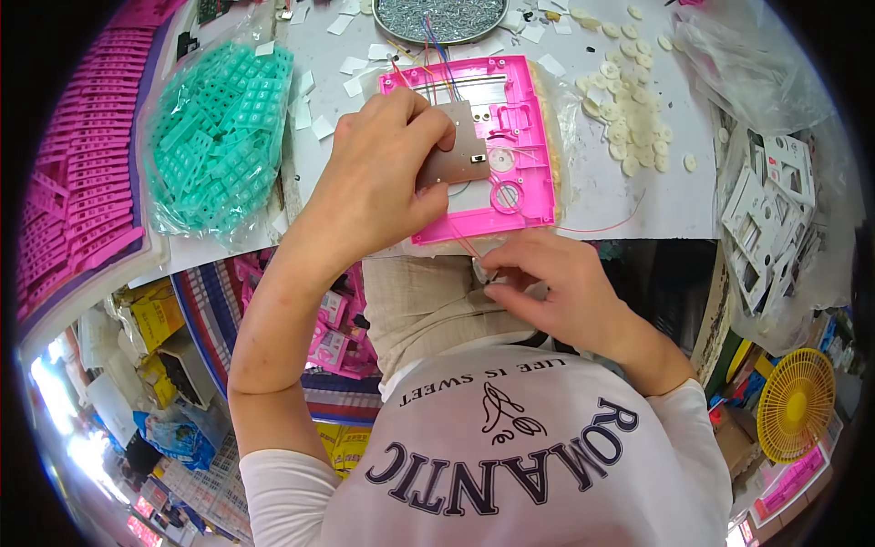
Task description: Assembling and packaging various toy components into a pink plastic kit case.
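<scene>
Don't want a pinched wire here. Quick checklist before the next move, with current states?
1. Left hand has hold of the brown board: ok, thumb and fingers at its left side.
2. Pink housing open side up: ok, ribs and round fittings show.
3. Board seated flat: cannot tell, its underside is hidden.
4. Blue wires inside the housing: not ok, they run out over its far edge.
5. Thin red wire tucked in: not ok, it curls loose beyond the housing's right side.
6. Right hand grip: cannot tell, what is at its fingertips is too small to make out.
</scene>
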`<state>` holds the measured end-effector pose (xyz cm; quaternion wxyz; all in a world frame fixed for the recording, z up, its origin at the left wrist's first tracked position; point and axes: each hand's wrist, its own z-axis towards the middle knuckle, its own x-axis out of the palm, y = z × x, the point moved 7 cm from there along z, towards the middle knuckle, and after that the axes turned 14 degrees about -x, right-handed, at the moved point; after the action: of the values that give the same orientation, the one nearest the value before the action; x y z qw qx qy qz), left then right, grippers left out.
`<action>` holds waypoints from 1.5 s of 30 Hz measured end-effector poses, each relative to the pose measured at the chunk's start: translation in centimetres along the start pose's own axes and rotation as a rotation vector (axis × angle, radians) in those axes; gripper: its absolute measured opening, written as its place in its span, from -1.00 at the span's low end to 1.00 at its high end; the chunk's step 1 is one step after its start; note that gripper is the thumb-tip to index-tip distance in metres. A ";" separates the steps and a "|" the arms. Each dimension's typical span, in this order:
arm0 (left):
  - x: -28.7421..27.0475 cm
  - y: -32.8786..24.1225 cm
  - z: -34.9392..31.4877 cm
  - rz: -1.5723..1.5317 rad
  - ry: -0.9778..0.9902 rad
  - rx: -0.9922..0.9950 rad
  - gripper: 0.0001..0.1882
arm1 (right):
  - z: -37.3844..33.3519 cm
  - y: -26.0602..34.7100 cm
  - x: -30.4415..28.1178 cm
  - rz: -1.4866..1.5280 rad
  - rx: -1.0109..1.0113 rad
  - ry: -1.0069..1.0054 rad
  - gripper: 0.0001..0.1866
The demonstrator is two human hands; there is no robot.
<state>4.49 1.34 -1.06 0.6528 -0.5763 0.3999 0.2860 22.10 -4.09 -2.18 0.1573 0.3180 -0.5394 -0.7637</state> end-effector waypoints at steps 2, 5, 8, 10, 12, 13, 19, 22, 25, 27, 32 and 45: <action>0.1 0.0 0.0 0.021 0.012 -0.002 -0.60 | -0.3 -0.1 0.2 -0.144 -0.067 -0.001 -0.78; 0.5 -0.6 -0.4 0.135 -0.016 0.010 -0.59 | 0.2 0.9 -0.5 -0.433 -0.161 0.038 -0.79; 1.0 -1.2 -0.3 0.244 0.003 0.011 -0.58 | 1.2 1.3 -2.2 -0.627 -0.211 0.035 -0.79; 1.3 -1.4 -0.2 0.293 0.053 -0.015 -0.57 | 1.8 1.2 -3.2 -0.719 -0.189 0.082 -0.80; 1.6 -1.5 0.4 0.330 0.110 -0.049 -0.57 | 2.8 1.3 -3.9 -0.680 -0.226 0.153 -0.80; 1.4 -1.6 0.5 0.305 0.092 -0.023 -0.62 | 3.0 0.8 -4.0 -0.637 -0.200 0.200 -0.81; 0.7 -1.2 0.1 0.231 0.075 -0.024 -0.49 | 4.1 -1.9 -5.3 -0.367 -0.069 0.309 -0.82; 0.8 -1.0 -0.2 0.246 0.084 -0.027 -0.47 | 3.9 -2.1 -5.2 -0.362 -0.108 0.277 -0.82; 0.8 -1.0 -0.1 0.243 0.080 -0.020 -0.47 | 3.3 -3.5 -5.8 -0.222 -0.131 0.224 -0.82; 0.9 -1.0 -0.2 0.234 0.080 -0.013 -0.46 | 3.3 -4.2 -6.0 -0.161 -0.128 0.227 -0.81; 0.5 -1.2 -0.2 0.202 0.051 0.044 -0.58 | 4.2 -3.4 -5.6 -0.311 -0.215 0.332 -0.81; 5.6 -6.9 -5.3 0.012 -0.036 0.069 -0.46 | 0.0 -4.5 -5.2 -0.500 -0.546 0.027 -0.74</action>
<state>12.16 -5.53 -2.30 0.6777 -0.5456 0.4013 0.2862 26.47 0.60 -4.65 0.0521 0.3962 -0.2194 -0.8900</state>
